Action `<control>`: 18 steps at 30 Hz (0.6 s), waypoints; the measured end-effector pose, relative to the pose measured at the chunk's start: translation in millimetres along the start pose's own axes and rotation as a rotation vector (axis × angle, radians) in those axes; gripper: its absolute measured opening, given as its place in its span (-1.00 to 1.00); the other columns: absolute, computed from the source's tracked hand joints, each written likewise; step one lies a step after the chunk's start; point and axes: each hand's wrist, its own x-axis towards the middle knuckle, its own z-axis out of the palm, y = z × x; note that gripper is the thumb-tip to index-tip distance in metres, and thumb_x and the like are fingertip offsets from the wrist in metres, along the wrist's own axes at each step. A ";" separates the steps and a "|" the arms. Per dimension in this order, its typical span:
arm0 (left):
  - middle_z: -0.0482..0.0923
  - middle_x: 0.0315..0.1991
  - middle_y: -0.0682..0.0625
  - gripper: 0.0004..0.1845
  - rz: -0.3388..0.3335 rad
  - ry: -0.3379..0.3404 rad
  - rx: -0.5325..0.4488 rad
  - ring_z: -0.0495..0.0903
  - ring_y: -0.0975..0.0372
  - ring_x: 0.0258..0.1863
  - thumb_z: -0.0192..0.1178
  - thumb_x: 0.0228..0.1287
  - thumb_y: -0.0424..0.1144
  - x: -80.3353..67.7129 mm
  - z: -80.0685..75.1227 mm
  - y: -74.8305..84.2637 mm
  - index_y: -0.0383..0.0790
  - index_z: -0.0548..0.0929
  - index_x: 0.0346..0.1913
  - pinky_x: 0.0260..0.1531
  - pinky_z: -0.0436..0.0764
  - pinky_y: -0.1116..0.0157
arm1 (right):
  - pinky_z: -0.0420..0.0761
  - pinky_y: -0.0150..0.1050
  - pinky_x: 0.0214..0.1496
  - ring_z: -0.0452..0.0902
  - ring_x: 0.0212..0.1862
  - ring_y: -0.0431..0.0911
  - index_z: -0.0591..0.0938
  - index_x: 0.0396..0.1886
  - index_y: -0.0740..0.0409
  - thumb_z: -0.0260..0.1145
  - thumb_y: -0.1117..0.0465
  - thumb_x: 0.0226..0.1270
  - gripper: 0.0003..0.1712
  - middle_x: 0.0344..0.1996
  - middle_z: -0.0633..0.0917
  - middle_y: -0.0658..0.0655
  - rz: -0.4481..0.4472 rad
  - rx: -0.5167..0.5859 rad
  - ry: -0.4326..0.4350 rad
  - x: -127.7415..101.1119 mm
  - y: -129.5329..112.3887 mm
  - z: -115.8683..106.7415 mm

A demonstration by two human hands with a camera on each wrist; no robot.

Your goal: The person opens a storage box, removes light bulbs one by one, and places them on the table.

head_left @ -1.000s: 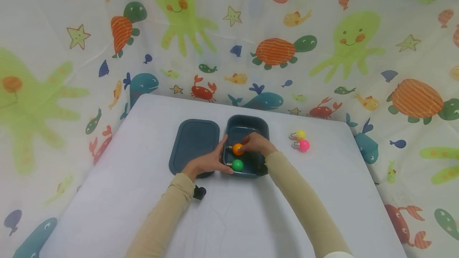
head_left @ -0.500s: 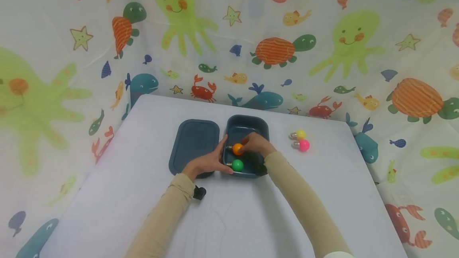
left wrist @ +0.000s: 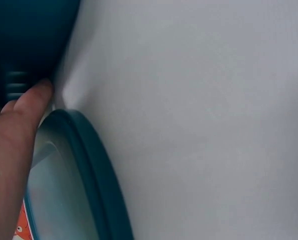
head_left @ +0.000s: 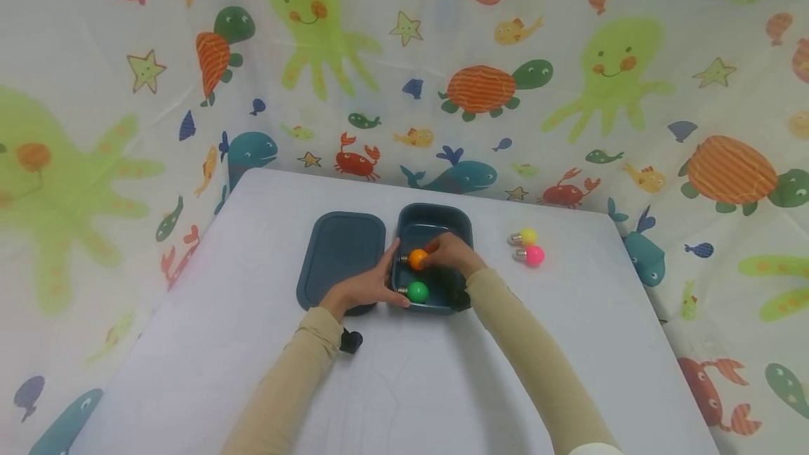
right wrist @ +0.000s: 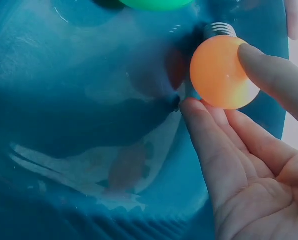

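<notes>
A dark blue box stands open on the white table, its lid lying flat just to its left. Inside the box lie a green bulb and an orange bulb. My right hand reaches into the box and pinches the orange bulb between thumb and fingers. My left hand rests against the box's left wall with straight fingers, between the box and the lid.
A yellow bulb and a pink bulb lie on the table right of the box. A sea-animal printed curtain hangs behind and at both sides of the table.
</notes>
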 end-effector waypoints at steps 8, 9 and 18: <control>-0.47 0.58 0.02 0.34 -0.005 0.000 -0.010 -0.15 0.07 0.53 0.49 0.07 -0.13 1.0 0.7 0.1 0.34 -0.48 0.51 0.44 0.01 0.00 | 0.48 0.04 0.22 0.51 -0.01 0.08 0.64 0.08 0.22 0.50 0.00 0.11 -0.41 0.03 0.64 0.20 -0.013 0.062 0.079 1.5 4.5 -10.7; -0.48 0.58 0.02 0.34 -0.004 0.001 -0.006 -0.16 0.08 0.53 0.48 0.07 -0.13 1.4 0.7 -0.3 0.34 -0.48 0.51 0.45 0.00 0.00 | 0.47 0.05 0.24 0.51 0.00 0.09 0.62 0.10 0.22 0.49 -0.02 0.12 -0.39 0.05 0.63 0.20 -0.015 0.078 0.095 2.1 5.3 -12.9; -0.54 0.57 -0.01 0.32 0.010 -0.012 -0.015 -0.29 0.05 0.54 0.46 0.10 -0.16 -0.6 0.0 1.6 0.29 -0.49 0.51 0.44 -0.04 -0.04 | 0.36 0.09 0.34 0.42 0.14 0.12 0.48 0.30 0.12 0.46 -0.06 0.17 -0.26 0.25 0.51 0.16 -0.032 0.253 0.184 -5.9 10.7 -30.7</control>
